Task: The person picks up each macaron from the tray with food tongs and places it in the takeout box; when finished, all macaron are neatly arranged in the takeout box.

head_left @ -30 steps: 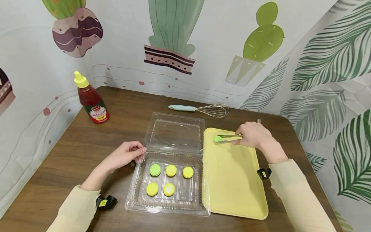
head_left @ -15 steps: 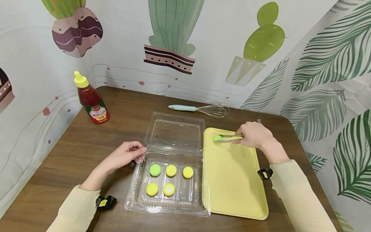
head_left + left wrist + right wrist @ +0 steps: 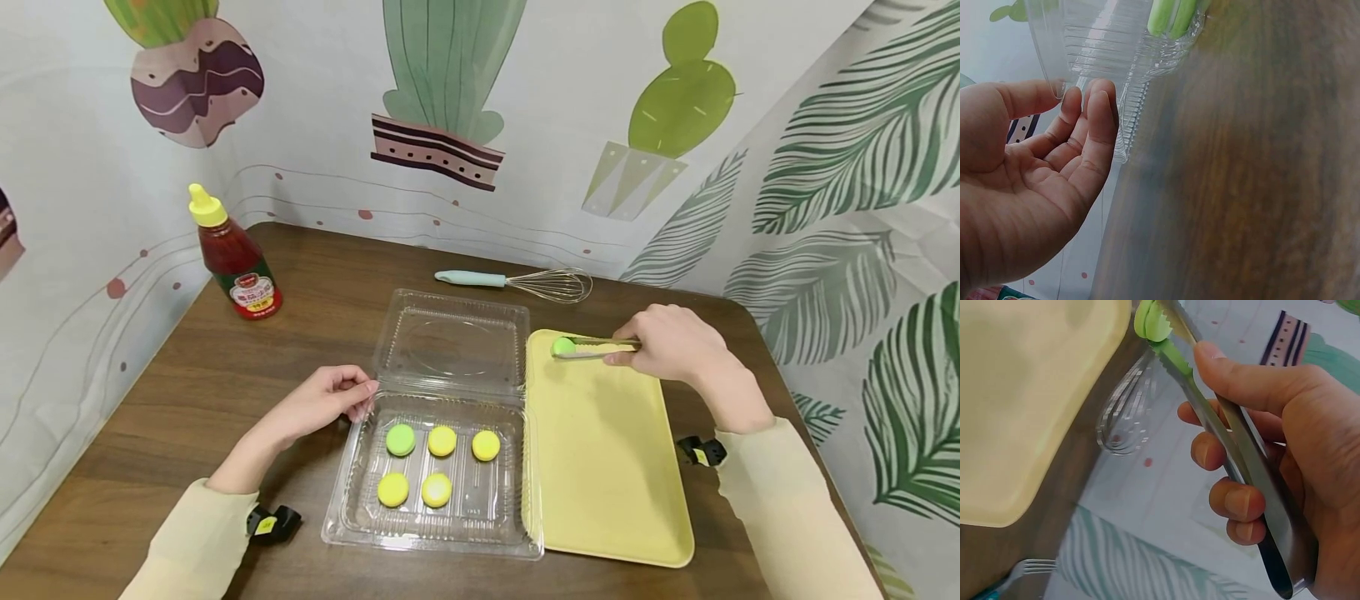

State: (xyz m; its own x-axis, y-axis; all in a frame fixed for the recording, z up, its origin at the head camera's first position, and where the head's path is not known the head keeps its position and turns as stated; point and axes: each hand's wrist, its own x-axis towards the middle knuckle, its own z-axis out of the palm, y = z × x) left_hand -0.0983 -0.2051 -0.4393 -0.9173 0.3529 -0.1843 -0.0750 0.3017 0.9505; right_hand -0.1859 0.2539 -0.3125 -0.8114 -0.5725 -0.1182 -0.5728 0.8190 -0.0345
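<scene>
My left hand [image 3: 322,400] pinches the left rim of a clear hinged plastic container [image 3: 341,500], between thumb and fingers in the left wrist view. The container lies with its lid [image 3: 453,342] folded back. One green macaron [image 3: 401,440] and several yellow macarons, such as this yellow macaron [image 3: 393,490], sit in its base; the front right spot holds none. My right hand [image 3: 671,340] grips metal tongs [image 3: 1279,519]. Between the tong tips is another green macaron [image 3: 1150,322], over the far left corner of a yellow tray [image 3: 607,467].
Behind the container lies a whisk [image 3: 471,278] with a pale blue handle. A red sauce bottle [image 3: 240,271] with a yellow cap stands at the back left. A fork [image 3: 1032,567] lies beyond the tray in the right wrist view. A patterned cloth rises behind the table.
My right hand and the tongs have shifted slightly up and to the right, and the green macaron between the tips appears raised from the tray. My left hand stays at the container's rim.
</scene>
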